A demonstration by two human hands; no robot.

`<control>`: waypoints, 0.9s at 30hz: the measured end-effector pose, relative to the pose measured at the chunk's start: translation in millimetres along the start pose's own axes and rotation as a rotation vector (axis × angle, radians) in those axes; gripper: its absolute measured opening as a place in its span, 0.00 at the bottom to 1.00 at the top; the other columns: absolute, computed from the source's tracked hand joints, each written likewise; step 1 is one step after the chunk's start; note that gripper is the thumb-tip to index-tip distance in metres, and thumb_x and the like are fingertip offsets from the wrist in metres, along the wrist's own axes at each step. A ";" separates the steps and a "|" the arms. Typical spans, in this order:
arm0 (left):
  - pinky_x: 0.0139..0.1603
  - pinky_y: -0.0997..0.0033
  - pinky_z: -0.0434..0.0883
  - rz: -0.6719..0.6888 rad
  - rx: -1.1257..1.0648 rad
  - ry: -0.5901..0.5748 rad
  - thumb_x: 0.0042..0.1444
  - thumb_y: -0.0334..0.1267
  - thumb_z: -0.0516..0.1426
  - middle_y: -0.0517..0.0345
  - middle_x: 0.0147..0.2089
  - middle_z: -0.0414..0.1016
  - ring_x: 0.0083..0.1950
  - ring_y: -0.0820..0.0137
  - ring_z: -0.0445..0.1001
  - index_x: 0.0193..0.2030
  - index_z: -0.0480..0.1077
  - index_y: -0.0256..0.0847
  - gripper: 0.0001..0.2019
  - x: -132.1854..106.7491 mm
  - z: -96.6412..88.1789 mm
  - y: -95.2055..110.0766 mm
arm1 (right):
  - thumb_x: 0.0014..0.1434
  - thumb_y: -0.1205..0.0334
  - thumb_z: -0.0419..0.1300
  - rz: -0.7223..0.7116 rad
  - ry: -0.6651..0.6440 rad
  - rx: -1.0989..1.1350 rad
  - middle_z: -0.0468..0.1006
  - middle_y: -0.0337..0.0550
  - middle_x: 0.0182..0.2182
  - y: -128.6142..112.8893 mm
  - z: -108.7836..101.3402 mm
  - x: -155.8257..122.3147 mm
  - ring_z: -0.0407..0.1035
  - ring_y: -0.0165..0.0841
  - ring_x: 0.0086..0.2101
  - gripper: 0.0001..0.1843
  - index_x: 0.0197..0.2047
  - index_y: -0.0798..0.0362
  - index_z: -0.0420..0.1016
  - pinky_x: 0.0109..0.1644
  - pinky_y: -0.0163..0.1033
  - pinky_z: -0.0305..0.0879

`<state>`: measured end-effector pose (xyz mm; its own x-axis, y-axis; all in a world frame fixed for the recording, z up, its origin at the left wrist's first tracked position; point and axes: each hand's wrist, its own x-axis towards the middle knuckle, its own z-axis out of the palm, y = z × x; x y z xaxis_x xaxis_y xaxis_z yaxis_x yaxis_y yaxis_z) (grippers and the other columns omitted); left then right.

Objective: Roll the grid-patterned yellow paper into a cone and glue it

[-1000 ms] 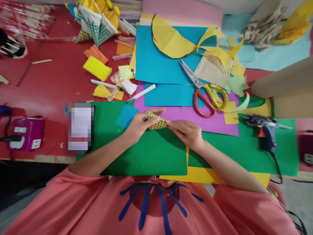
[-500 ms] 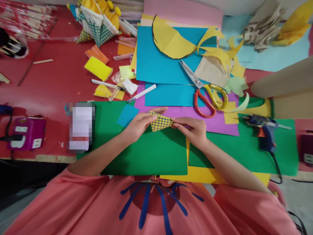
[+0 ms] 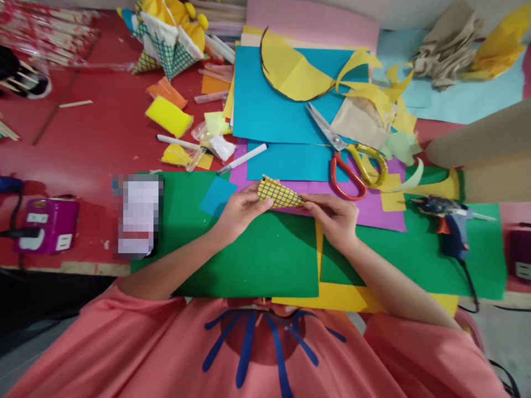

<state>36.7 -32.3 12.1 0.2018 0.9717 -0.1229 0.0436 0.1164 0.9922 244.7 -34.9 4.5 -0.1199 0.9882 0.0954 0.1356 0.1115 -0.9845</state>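
Between my two hands is a small paper cone [image 3: 280, 194], yellow with a dark blue-green grid, lying sideways with its wide end to the left. My left hand [image 3: 238, 213] grips the wide end, thumb in front and the other fingers behind it. The narrow tip is pinched by the thumb and fingers of my right hand [image 3: 334, 215]. Both hands are just above a green sheet [image 3: 249, 265] and the lower edge of a purple sheet [image 3: 373, 215]. Scissors [image 3: 338, 143] with one red and one yellow handle lie open beyond my right hand.
A glue gun [image 3: 454, 224] lies at the right with its cord over the table edge. A phone [image 3: 139, 215] and a purple power socket box [image 3: 47, 224] are at the left. Blue sheets [image 3: 286, 121], a yellow semicircle [image 3: 294, 72], a marker [image 3: 243, 159] and grid-patterned cones [image 3: 176, 50] lie farther back.
The cone has rolled and shifted slightly right, so its wide opening now shows. My left thumb has moved down along its lower edge, and my right hand has moved slightly right with the tip.
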 end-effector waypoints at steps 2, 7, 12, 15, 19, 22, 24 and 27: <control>0.56 0.62 0.67 0.015 0.047 0.037 0.53 0.45 0.60 0.53 0.49 0.76 0.55 0.61 0.70 0.31 0.78 0.41 0.11 0.2 -0.4 0.4 | 0.55 0.59 0.63 0.090 -0.005 0.108 0.82 0.39 0.31 -0.1 1.6 1.6 0.77 0.31 0.28 0.08 0.39 0.50 0.78 0.33 0.36 0.77; 0.53 0.64 0.69 0.028 0.053 0.082 0.53 0.43 0.60 0.55 0.47 0.77 0.53 0.63 0.72 0.27 0.76 0.41 0.10 2.5 -3.7 -3.1 | 0.58 0.55 0.59 0.213 -0.048 0.118 0.79 0.39 0.30 -11.3 -7.0 4.9 0.74 0.28 0.22 0.11 0.41 0.51 0.74 0.23 0.33 0.72; 0.55 0.63 0.68 -0.006 0.017 0.084 0.54 0.42 0.60 0.54 0.47 0.76 0.52 0.64 0.72 0.34 0.78 0.41 0.08 4.2 -6.5 -7.8 | 0.59 0.62 0.56 0.093 0.058 -0.422 0.75 0.44 0.46 -42.0 -51.6 -18.1 0.73 0.28 0.26 0.13 0.47 0.47 0.74 0.28 0.36 0.71; 0.55 0.63 0.69 -0.020 0.016 0.078 0.54 0.43 0.59 0.53 0.45 0.77 0.52 0.64 0.72 0.32 0.78 0.40 0.09 4.6 -7.3 -8.1 | 0.57 0.59 0.59 0.153 0.265 -0.797 0.77 0.46 0.45 -51.3 -103.0 -45.0 0.74 0.37 0.37 0.12 0.45 0.46 0.76 0.35 0.41 0.72; 0.52 0.65 0.70 -0.041 -0.001 0.069 0.55 0.43 0.59 0.53 0.45 0.77 0.51 0.65 0.73 0.31 0.78 0.40 0.10 5.2 -7.6 -8.7 | 0.53 0.54 0.60 0.512 0.446 -1.321 0.74 0.63 0.47 -35.0 -187.7 -81.6 0.71 0.53 0.44 0.22 0.51 0.53 0.74 0.44 0.54 0.68; 0.50 0.66 0.71 -0.039 -0.019 0.061 0.55 0.43 0.59 0.52 0.46 0.76 0.52 0.64 0.72 0.34 0.78 0.41 0.10 5.6 -7.5 -10.2 | 0.50 0.49 0.61 0.768 0.319 -1.352 0.75 0.69 0.42 -8.7 -232.6 -94.9 0.69 0.57 0.46 0.28 0.51 0.56 0.72 0.41 0.56 0.66; 0.51 0.66 0.71 -0.042 -0.019 0.056 0.55 0.44 0.59 0.52 0.46 0.77 0.53 0.64 0.72 0.34 0.78 0.41 0.10 5.6 -7.3 -10.8 | 0.45 0.50 0.63 0.794 0.319 -1.252 0.76 0.58 0.36 6.4 -243.7 -92.9 0.72 0.50 0.36 0.22 0.43 0.49 0.75 0.38 0.53 0.65; 0.53 0.65 0.69 -0.047 -0.005 0.050 0.55 0.44 0.59 0.52 0.45 0.77 0.54 0.64 0.71 0.33 0.78 0.40 0.10 5.6 -6.8 -10.1 | 0.40 0.53 0.64 0.737 0.459 -1.053 0.75 0.49 0.31 14.4 -239.8 -79.6 0.71 0.45 0.33 0.18 0.37 0.47 0.73 0.37 0.48 0.65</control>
<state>30.7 -26.6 1.5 0.1507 0.9741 -0.1685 0.0472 0.1632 0.9855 492.0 -86.8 18.0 0.6121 0.7754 -0.1553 0.7287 -0.6293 -0.2701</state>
